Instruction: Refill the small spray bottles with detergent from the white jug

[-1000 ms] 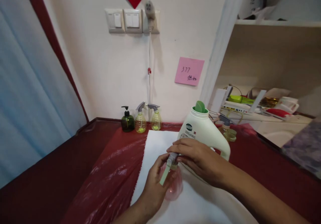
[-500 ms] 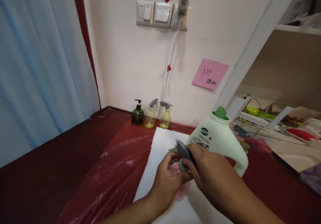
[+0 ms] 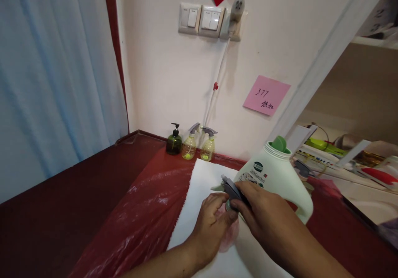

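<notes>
My left hand point(image 3: 210, 224) wraps around a small pink spray bottle point(image 3: 230, 234) standing on a white sheet point(image 3: 205, 178). My right hand point(image 3: 264, 218) grips the bottle's grey spray head point(image 3: 230, 188) at the neck, with the pale trigger pointing left. The hands hide most of the bottle. Directly behind them stands a large white detergent jug point(image 3: 281, 176) with a green cap.
A dark green pump bottle point(image 3: 174, 142) and two yellowish spray bottles point(image 3: 189, 144) point(image 3: 208, 146) stand against the back wall. Red plastic point(image 3: 139, 215) covers the dark red table. A cluttered shelf point(image 3: 351, 162) is at right, a blue curtain point(image 3: 52, 74) at left.
The spray head has turned: its trigger hung down toward me a second ago and now points left. My right hand moved from over the top to gripping the neck. The view shifted left.
</notes>
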`<state>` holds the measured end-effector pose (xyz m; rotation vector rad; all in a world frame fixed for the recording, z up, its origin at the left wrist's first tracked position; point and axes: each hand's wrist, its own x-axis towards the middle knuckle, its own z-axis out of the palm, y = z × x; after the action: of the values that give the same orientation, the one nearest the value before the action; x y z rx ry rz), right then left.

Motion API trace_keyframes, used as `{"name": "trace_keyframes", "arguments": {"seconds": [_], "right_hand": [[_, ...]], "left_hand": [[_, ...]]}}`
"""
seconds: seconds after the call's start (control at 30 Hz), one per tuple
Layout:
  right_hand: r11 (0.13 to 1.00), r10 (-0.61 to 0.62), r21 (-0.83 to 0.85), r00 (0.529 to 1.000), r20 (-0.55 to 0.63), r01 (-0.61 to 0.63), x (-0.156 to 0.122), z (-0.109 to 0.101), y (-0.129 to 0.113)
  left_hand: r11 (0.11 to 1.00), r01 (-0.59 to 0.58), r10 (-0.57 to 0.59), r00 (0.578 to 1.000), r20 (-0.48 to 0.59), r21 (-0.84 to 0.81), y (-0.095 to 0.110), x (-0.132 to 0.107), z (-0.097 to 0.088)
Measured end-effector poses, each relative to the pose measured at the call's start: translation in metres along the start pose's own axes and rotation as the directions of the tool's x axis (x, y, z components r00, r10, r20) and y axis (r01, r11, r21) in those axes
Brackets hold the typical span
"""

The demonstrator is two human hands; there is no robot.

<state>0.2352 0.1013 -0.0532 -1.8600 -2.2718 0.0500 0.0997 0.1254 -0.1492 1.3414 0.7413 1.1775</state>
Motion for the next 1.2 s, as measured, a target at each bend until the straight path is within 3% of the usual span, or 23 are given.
{"name": "trace_keyframes", "arguments": {"seconds": [0.2, 0.3, 0.47, 0.57, 0.63, 0.73, 0.83, 1.0, 1.1, 1.2], "right_hand": [[1.0, -0.006, 0.002, 1.0, -0.022, 0.006, -0.002, 0.003, 0.002], [1.0, 0.001, 0.01, 1.0, -0.012, -0.001, -0.003, 0.002, 0.001], [0.999, -0.013, 0.034, 1.0, -0.011, 0.014, -0.003, 0.002, 0.004], [0.999, -0.007, 0.037, 1.0, -0.016, 0.008, -0.004, 0.003, 0.005], [0.999, -0.009, 0.034, 1.0, -0.022, 0.009, -0.004, 0.003, 0.006], [0.999, -0.011, 0.043, 1.0, -0.025, 0.012, -0.005, 0.002, 0.005], [0.999, -0.007, 0.052, 1.0, -0.027, 0.008, -0.004, 0.002, 0.004], [0.998, -0.043, 0.041, 0.997, -0.069, 0.046, -0.004, 0.004, 0.007], [0.996, -0.063, 0.06, 0.995, -0.081, 0.068, -0.005, 0.005, 0.009], [0.995, -0.057, 0.081, 0.995, -0.079, 0.063, -0.006, 0.004, 0.009]], "left_hand": [[0.951, 0.156, -0.18, 0.981, -0.068, -0.266, 0.013, 0.004, 0.01], [0.948, 0.127, -0.14, 0.99, -0.023, -0.292, 0.008, 0.005, 0.007], [0.996, -0.074, 0.072, 0.996, 0.043, 0.055, -0.009, 0.004, -0.007], [0.986, -0.081, 0.077, 0.996, 0.038, 0.149, -0.009, 0.003, -0.008], [0.997, -0.023, 0.022, 1.0, 0.011, 0.073, -0.004, 0.002, -0.004], [0.981, 0.101, -0.102, 0.995, 0.005, -0.167, 0.006, 0.002, 0.005], [0.951, 0.124, -0.12, 0.992, 0.029, -0.282, 0.009, 0.003, 0.008], [1.0, -0.026, 0.026, 0.999, 0.046, -0.015, -0.002, 0.006, -0.002], [0.99, -0.064, 0.056, 0.996, 0.069, 0.129, -0.004, 0.006, -0.007], [0.999, -0.036, 0.033, 0.997, 0.068, 0.037, 0.003, 0.006, -0.005]]}}
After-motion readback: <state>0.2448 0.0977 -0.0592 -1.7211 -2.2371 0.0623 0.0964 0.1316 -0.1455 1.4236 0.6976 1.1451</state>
